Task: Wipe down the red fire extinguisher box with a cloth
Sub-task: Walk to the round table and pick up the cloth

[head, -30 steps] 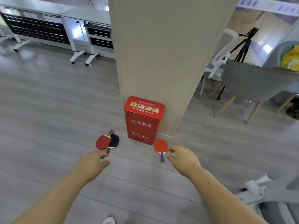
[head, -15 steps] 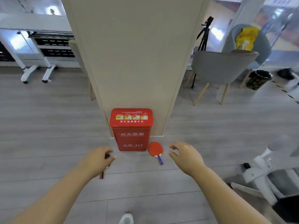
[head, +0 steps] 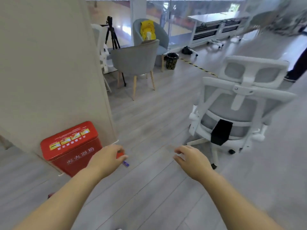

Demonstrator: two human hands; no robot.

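Now, head view: red fire extinguisher box [head: 71, 146] sits low left on the floor [head: 149, 130], back against the pillar [head: 49, 63]. Left hand [head: 106, 159] mostly hides a paddle [head: 125, 163]; right hand [head: 191, 159] is near a white office chair [head: 240, 113]. Both grips loose, holding nothing. Since 0.5 s ago the view swung right and the box shifted left. Bare floor lies between box and chair.

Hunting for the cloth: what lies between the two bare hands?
Head view: bare grey plank floor, save a red paddle's blue handle beside the left hand. The right hand holds nothing. No cloth.
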